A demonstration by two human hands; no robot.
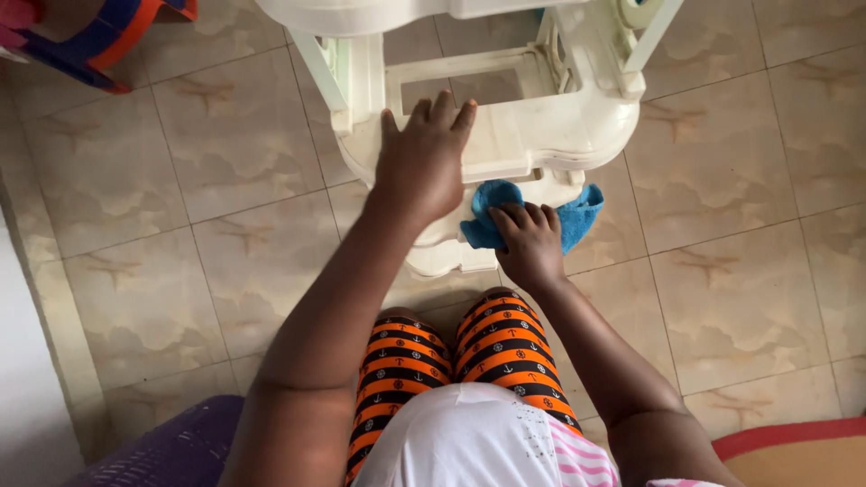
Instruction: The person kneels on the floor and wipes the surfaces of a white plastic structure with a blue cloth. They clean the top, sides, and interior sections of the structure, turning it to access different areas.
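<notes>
Blue cloth (532, 212) under right hand (530, 248) (pressed flat).

Bare arms, no sleeves. White top (469, 437) with pink stripes at one side; orange-and-black striped leggings (451, 356) dotted with small round emblems.

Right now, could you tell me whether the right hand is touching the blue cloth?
Touching: the head view shows the right hand pressed flat on the blue cloth.
</notes>
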